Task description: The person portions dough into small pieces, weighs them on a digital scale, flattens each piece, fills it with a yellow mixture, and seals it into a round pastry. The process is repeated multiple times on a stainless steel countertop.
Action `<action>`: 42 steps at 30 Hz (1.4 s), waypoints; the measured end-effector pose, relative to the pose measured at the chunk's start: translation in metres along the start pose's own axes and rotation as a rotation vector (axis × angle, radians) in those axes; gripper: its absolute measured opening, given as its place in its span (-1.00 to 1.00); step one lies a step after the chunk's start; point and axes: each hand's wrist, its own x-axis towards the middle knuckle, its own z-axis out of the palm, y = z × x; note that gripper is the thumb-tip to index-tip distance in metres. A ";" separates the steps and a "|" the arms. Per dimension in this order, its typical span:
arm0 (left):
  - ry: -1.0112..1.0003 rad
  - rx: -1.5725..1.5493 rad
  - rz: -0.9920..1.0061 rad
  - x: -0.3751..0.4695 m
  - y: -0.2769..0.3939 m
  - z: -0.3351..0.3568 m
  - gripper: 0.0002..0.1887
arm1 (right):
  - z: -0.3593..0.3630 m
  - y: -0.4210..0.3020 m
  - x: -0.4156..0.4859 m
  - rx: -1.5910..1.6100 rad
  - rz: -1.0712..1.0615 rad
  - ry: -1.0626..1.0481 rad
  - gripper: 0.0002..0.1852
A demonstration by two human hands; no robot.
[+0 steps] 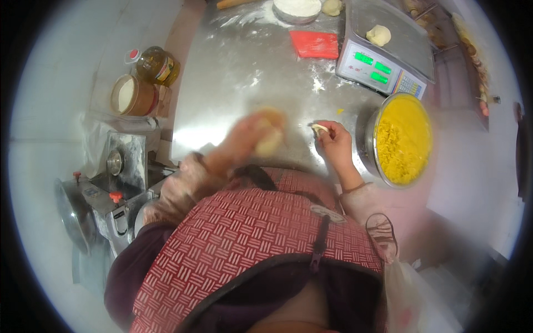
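Observation:
My left hand [254,133], blurred by motion, holds a pale lump of dough [268,141] above the near part of the steel table. To its right, my right hand [335,139] pinches a small piece of dough [320,128] between thumb and fingers at the table surface. Just right of that hand stands a metal bowl [372,145] of yellow shredded filling [402,139]. A small yellow scrap [340,111] lies on the table beyond my right hand.
A digital scale [383,68] carries a dough ball [378,36] at the back right. Beside it are a red plastic scraper [315,44], a bowl of flour [297,9] and another dough lump [332,7]. An oil jug [156,64], a tub [133,95] and a steel machine [125,187] stand at left.

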 end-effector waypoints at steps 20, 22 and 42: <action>0.103 0.894 0.106 0.035 -0.048 -0.015 -0.21 | 0.069 -0.003 0.024 -0.132 -0.225 -0.221 -0.70; 0.060 0.897 0.221 0.035 -0.045 -0.016 -0.27 | 0.061 -0.009 0.022 -0.053 -0.039 -0.310 -0.71; -0.077 0.230 0.096 0.001 0.002 0.013 -0.64 | 0.005 -0.055 -0.025 0.225 -0.156 -0.347 -0.73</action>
